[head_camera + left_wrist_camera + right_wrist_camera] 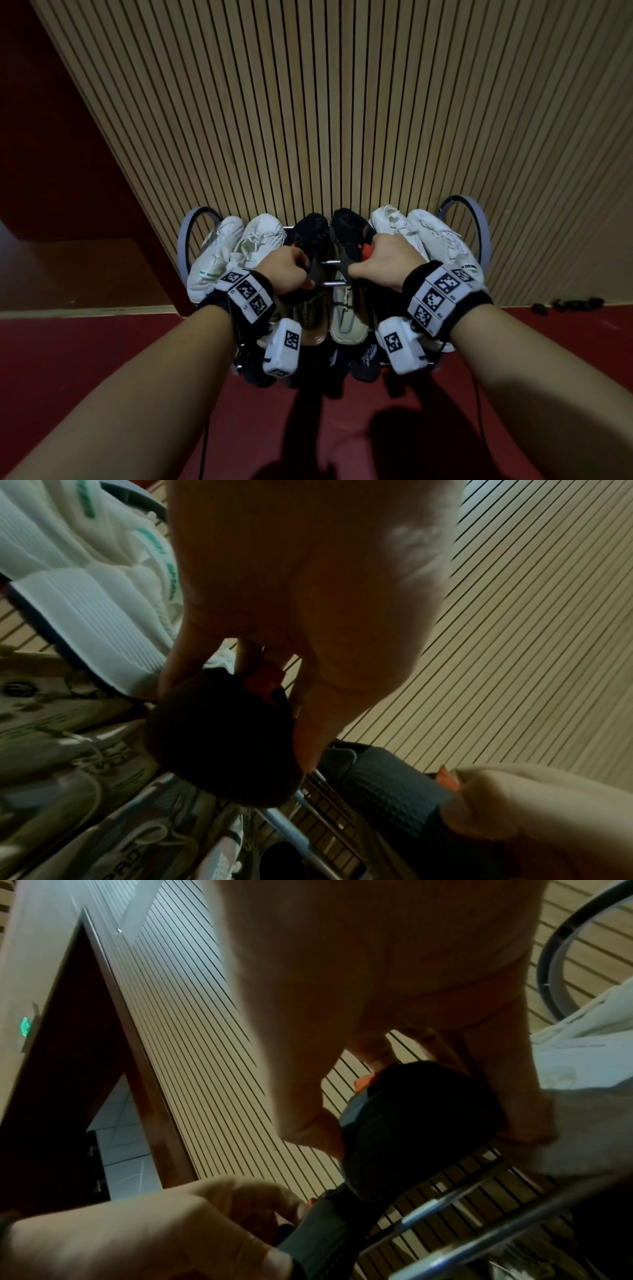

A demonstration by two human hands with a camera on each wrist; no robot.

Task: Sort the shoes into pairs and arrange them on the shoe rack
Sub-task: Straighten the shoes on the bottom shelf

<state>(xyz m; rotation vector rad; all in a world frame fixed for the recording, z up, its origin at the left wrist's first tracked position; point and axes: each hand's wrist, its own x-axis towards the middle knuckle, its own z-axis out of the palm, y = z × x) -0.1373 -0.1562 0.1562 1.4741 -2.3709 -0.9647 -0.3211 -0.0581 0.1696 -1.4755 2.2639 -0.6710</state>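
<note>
Both hands [289, 270] [383, 262] grip black shoes' [310, 233] [349, 229] heels, toes toward wall

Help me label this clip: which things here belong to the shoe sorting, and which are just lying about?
Part of the job:
- left hand and right hand, each gripping a black shoe
- white sneakers
- shoe rack

Just lying about:
- small dark objects on the floor
- slatted wall

No fully legible text; partial letters "CRIF" on black shoe [367, 359], bottom tier.
</note>
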